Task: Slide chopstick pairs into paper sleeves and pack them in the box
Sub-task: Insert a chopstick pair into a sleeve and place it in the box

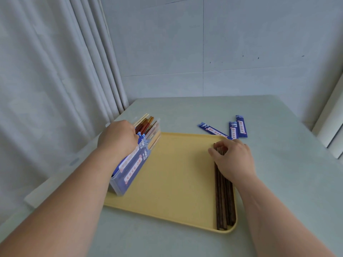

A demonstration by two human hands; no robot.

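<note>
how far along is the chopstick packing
Done: several sleeved pairs sit in the clear box. In hand: the left hand reaches into the box; the right hand pinches loose dark chopsticks on the yellow tray. Left: those chopsticks and three blue sleeves on the table.

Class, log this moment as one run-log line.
left hand: reaching into box, fingers hidden | right hand: curled round chopsticks on tray | sleeves: three on table beyond tray

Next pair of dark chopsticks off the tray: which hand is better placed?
Right. The right hand holds the dark chopsticks at the right edge of the tray, with blue sleeves just beyond; the left hand is across it at the box.
</note>
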